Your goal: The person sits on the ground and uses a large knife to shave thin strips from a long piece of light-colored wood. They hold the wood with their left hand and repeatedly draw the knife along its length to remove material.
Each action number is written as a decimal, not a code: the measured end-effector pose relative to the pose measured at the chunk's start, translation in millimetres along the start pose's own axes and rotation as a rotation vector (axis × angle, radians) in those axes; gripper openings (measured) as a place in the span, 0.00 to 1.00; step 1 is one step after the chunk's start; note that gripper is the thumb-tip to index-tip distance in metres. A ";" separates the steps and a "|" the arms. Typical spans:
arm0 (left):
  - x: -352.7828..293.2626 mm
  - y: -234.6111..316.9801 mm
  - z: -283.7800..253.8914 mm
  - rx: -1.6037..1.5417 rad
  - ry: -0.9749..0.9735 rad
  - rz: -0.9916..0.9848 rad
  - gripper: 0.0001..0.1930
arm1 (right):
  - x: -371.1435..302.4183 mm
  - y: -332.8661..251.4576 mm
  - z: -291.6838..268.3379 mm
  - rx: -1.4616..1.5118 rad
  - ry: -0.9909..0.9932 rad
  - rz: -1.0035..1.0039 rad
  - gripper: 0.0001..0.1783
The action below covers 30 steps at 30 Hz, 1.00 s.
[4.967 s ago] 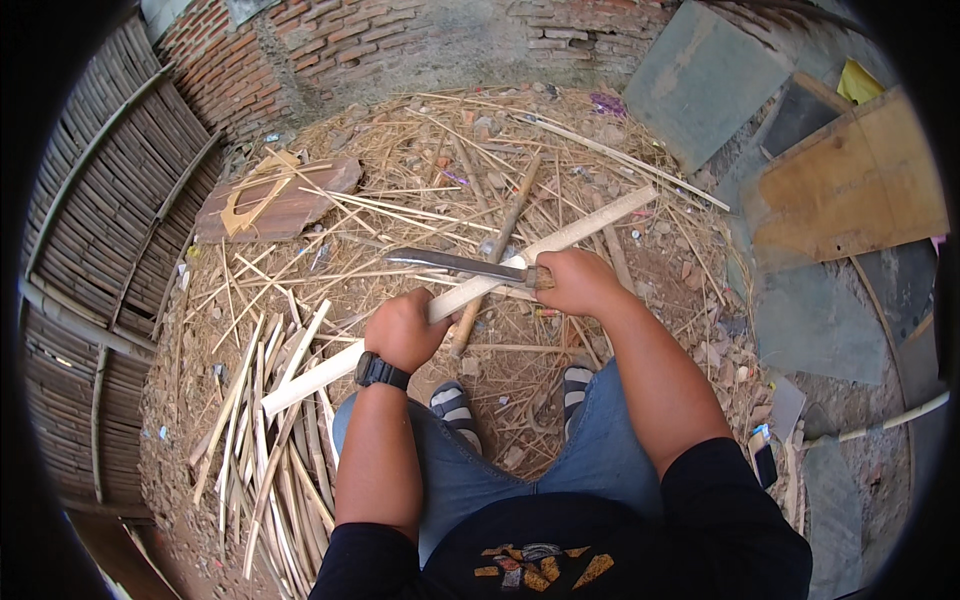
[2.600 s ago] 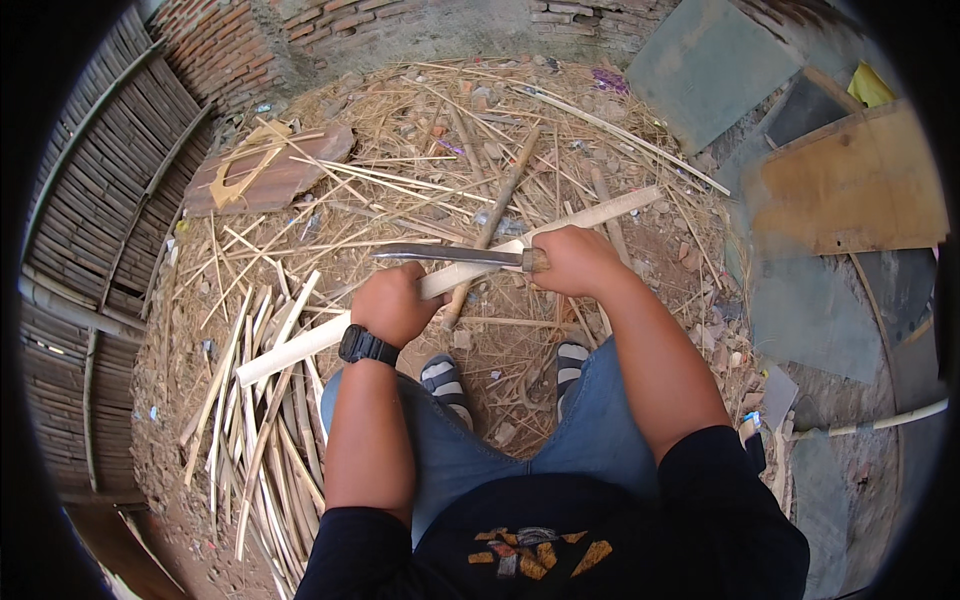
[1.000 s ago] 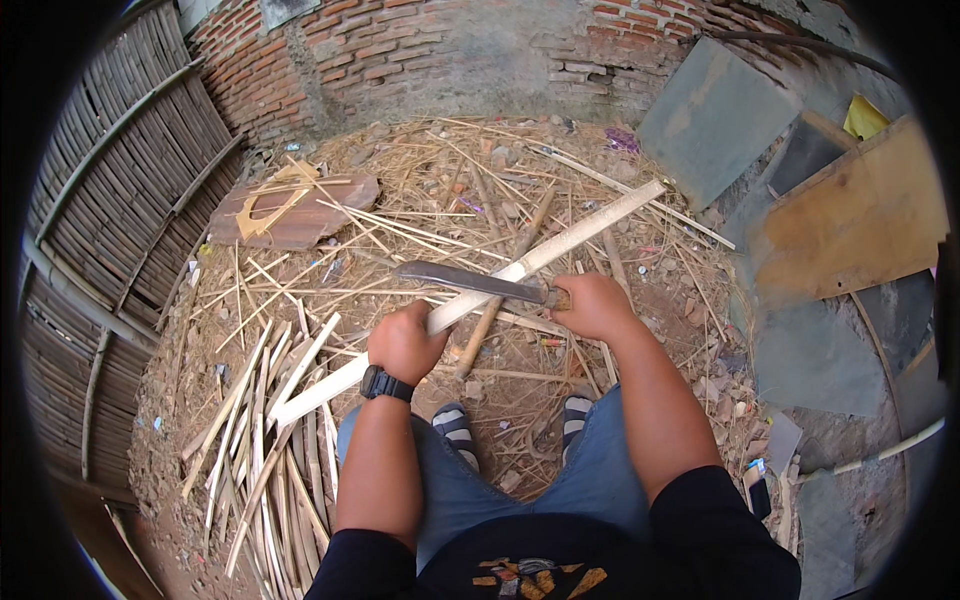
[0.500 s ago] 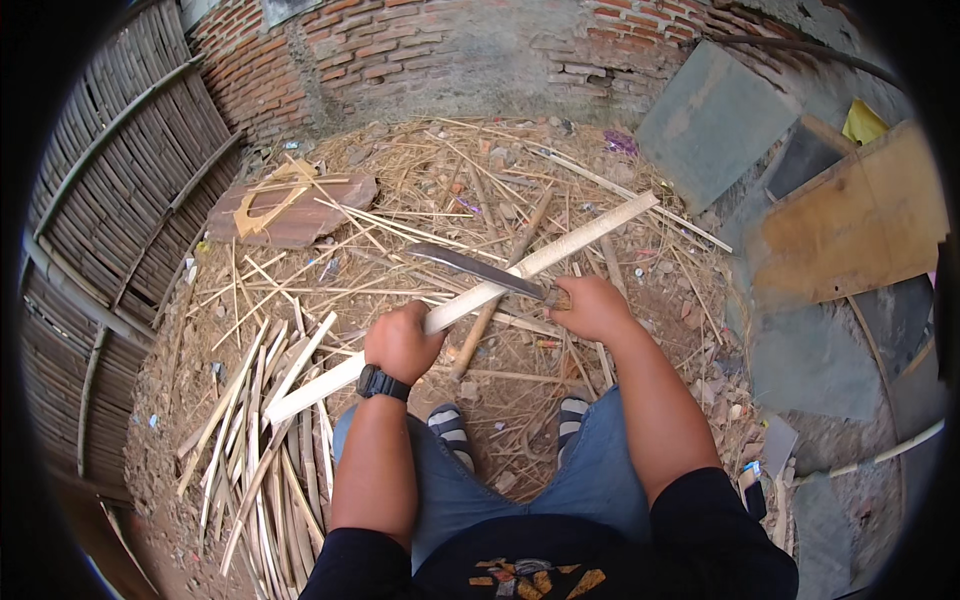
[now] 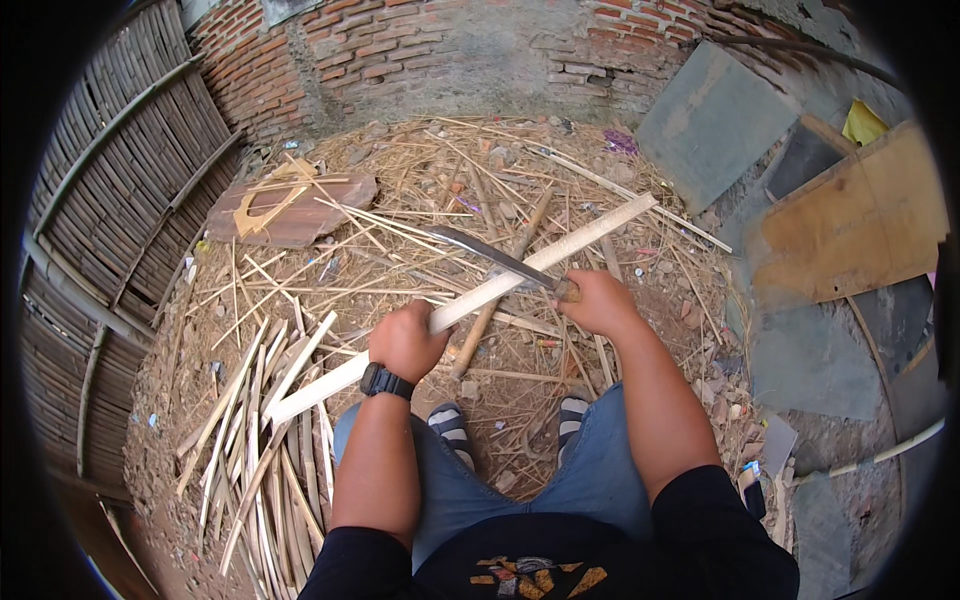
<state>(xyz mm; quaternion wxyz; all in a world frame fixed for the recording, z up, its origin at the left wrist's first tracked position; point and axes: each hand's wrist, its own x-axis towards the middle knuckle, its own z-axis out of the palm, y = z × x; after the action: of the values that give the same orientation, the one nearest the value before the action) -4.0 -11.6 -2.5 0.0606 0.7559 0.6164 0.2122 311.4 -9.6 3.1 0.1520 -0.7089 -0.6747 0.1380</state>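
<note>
My left hand is closed round a long pale bamboo strip, which slants from low on the left up to the far right. In my right hand is the wooden handle of a machete. Its dark blade points up and left and crosses the strip near the middle, lying against or just over it. A short stick lies on the ground beneath the strip, between my hands.
Split bamboo strips are heaped at my lower left. A brownish board with scraps lies at the far left, before a bamboo fence. Flat grey and brown panels lean at the right. A brick wall stands behind.
My right hand and the machete have shifted slightly to the right, and the blade is turned with its edge more toward the strip. The left hand and strip have barely moved.
</note>
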 end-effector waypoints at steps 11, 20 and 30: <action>1.0 -5.6 4.2 0.035 -0.023 -0.006 0.21 | -2.1 -4.5 0.8 0.011 -0.034 -0.033 0.32; -0.6 0.5 3.6 0.065 -0.120 0.076 0.21 | -0.5 -13.8 11.2 -0.087 -0.174 -0.105 0.28; -2.7 4.9 3.4 0.011 -0.076 0.078 0.20 | -8.2 -12.1 -2.2 0.024 -0.074 -0.148 0.27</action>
<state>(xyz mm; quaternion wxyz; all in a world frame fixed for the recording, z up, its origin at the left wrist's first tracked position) 1.4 -14.8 -4.5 0.0715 0.7870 0.5851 0.1820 300.8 -17.3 9.9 0.1452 -0.6495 -0.7288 0.1607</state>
